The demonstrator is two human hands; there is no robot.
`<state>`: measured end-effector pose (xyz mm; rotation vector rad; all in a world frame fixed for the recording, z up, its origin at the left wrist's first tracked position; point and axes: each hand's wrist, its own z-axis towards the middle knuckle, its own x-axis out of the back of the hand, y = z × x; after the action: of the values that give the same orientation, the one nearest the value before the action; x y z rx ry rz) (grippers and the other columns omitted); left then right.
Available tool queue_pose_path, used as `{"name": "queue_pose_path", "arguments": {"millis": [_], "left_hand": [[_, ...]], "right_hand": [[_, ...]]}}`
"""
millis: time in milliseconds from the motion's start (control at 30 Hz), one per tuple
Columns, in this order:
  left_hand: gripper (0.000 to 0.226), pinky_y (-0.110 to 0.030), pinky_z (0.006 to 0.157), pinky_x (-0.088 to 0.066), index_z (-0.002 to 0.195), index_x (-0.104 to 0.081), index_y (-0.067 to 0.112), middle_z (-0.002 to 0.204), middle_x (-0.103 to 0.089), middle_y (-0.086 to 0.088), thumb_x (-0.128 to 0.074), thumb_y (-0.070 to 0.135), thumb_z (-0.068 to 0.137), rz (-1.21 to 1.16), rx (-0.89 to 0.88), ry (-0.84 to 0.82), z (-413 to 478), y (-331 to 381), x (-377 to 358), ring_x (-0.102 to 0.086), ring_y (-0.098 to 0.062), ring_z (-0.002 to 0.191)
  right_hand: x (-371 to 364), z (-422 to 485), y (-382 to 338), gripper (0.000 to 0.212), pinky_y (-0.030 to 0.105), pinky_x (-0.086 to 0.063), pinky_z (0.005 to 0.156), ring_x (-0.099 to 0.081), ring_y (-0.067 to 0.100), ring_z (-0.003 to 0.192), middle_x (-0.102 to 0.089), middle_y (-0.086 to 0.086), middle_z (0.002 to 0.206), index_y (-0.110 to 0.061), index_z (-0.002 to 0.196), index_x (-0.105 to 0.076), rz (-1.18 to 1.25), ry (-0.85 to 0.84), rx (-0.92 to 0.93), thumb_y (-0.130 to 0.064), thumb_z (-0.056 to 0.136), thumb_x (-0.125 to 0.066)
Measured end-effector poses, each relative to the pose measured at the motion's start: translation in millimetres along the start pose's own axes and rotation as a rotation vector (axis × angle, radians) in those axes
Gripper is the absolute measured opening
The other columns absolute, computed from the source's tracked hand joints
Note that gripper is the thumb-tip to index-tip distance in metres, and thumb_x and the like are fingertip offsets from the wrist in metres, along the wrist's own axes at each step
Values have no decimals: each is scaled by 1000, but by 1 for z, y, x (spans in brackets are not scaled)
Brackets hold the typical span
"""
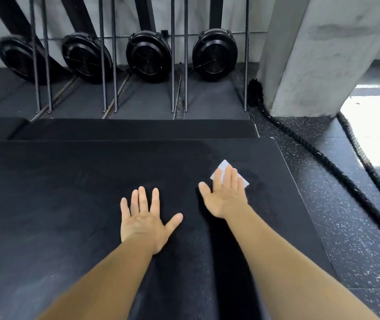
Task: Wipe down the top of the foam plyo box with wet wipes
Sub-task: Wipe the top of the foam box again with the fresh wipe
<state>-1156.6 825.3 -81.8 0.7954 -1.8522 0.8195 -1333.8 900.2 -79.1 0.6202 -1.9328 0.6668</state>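
The black foam plyo box (69, 192) fills the lower left and middle of the head view, its top facing me. A white wet wipe (222, 167) lies flat on the top near the right edge. My right hand (224, 195) presses on the wipe with straight fingers, covering most of it. My left hand (144, 219) rests flat on the bare box top, fingers spread, a short way left of the right hand. A faint damp streak shows on the surface around the wipe.
A second black box (133, 129) sits just behind the first. Several black rower flywheels (148, 55) and thin metal rails stand against the back wall. A thick black rope (336, 172) runs across the speckled floor at right, past a concrete pillar (318, 54).
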Motion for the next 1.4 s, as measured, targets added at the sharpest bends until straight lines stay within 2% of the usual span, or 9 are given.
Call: {"name": "queue_pose_path", "arguments": {"millis": [167, 300, 400, 633, 800, 1033, 1167, 1300, 1400], "left_hand": [[91, -53, 115, 17, 136, 36, 19, 157, 26, -14, 13, 81, 74, 37, 1, 8, 4, 0, -2, 25, -29, 145], [90, -54, 114, 17, 135, 37, 18, 157, 25, -15, 16, 79, 72, 47, 1, 23, 5, -1, -4, 23, -30, 145], [90, -54, 114, 18, 135, 37, 18, 157, 25, -15, 17, 79, 72, 29, -4, 22, 4, -2, -4, 23, -30, 146], [100, -54, 114, 17, 134, 38, 17, 156, 26, -16, 32, 75, 53, 4, -34, 17, 3, -1, -3, 23, -32, 145], [100, -54, 114, 16, 134, 39, 17, 156, 28, -16, 34, 74, 52, 13, -32, 22, 4, 0, -4, 24, -33, 145], [96, -50, 117, 12, 135, 39, 17, 155, 29, -16, 26, 77, 61, 18, -31, 29, 5, 0, -5, 26, -31, 144], [96, -43, 121, 2, 135, 39, 16, 155, 29, -15, 23, 77, 62, 2, -41, 28, 4, -1, -5, 25, -30, 145], [97, -41, 121, 1, 136, 38, 16, 157, 26, -15, 26, 76, 60, 3, -50, 40, 2, 0, -4, 23, -30, 145], [97, -41, 121, 1, 136, 37, 18, 158, 23, -14, 28, 76, 59, -10, -68, 67, 1, -2, -6, 22, -30, 146]], "right_hand": [[-8, 3, -53, 76, 39, 17, 120, 30, 23, 147, 28, 10, 161, -15, 156, 17, -7, -68, 241, -61, 100, -9], [-2, 12, -33, 66, 35, 10, 122, 18, 18, 151, 19, 1, 165, -24, 158, 7, -42, -50, 350, -55, 103, -11], [7, 23, 3, 59, 38, -6, 122, 0, 22, 151, 1, -1, 165, -26, 156, -12, -10, 49, 295, -52, 103, -18], [26, 45, 61, 62, 34, 9, 121, 16, 18, 152, 17, 3, 165, -26, 158, 5, -15, 46, 55, -50, 104, -13], [18, 46, 29, 76, 39, 12, 122, 21, 26, 151, 21, 13, 163, -13, 158, 10, 22, 82, -72, -59, 101, -10], [-3, 35, -55, 82, 40, 17, 120, 30, 25, 147, 29, 12, 160, -13, 155, 18, -4, -9, 193, -66, 98, -7], [7, 44, -50, 72, 37, 11, 121, 22, 18, 150, 21, 2, 164, -22, 158, 10, -38, -53, 332, -61, 101, -10], [24, 62, 0, 58, 39, -5, 121, 0, 21, 150, -2, 1, 164, -27, 154, -14, -22, 58, 279, -53, 102, -17], [36, 76, 39, 58, 40, -8, 120, -6, 24, 149, -7, 3, 162, -27, 154, -15, -33, 75, 151, -52, 102, -16]]}}
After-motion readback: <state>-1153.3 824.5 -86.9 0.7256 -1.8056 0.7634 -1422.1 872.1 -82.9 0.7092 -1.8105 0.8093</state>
